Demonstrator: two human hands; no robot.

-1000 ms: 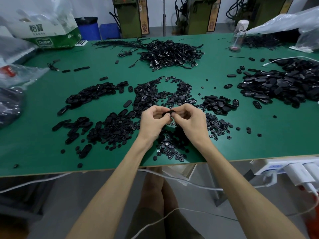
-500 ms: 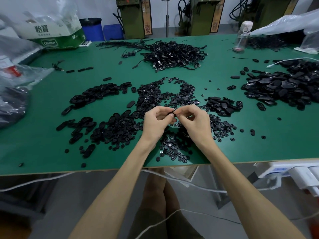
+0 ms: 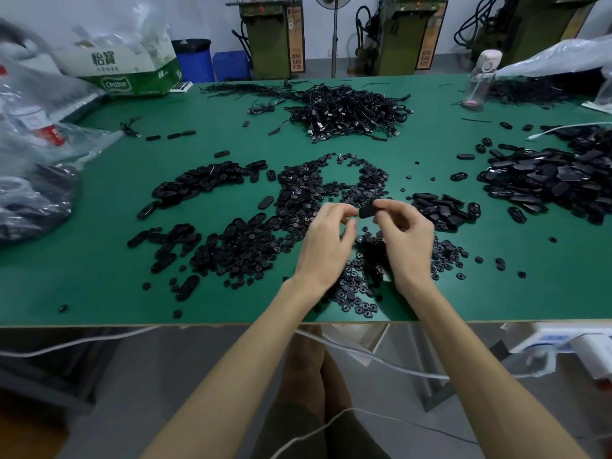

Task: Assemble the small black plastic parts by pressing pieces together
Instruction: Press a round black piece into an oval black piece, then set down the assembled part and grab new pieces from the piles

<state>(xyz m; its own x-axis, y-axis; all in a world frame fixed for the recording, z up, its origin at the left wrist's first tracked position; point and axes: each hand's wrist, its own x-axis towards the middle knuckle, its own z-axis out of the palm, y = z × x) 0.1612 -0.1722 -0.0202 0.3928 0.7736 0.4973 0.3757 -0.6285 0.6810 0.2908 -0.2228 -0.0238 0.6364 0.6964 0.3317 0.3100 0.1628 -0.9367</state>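
Note:
My right hand (image 3: pixel 402 240) pinches a small black plastic piece (image 3: pixel 366 212) between thumb and fingertips, held above the green table (image 3: pixel 99 279). My left hand (image 3: pixel 326 241) hovers just left of the piece, its fingers loosely curled, the fingertips close to it; I cannot tell whether they touch it. Below both hands lies a spread of small round black parts (image 3: pixel 357 293). Oval black shells (image 3: pixel 205 183) are heaped to the left, and another small heap of oval pieces (image 3: pixel 443 210) sits just right of my right hand.
A big heap of black parts (image 3: pixel 556 180) fills the right side and a tangle of black cables (image 3: pixel 347 107) lies at the back. Plastic bags (image 3: pixel 36 180) crowd the left edge, with a carton (image 3: pixel 129 71) behind them. A bottle (image 3: pixel 480 81) stands back right. A power strip (image 3: pixel 563 339) hangs at the front right.
My hands have drawn slightly apart. The black piece, earlier pressed between both hands, now shows clearly in my right hand's pinch while my left fingers have loosened.

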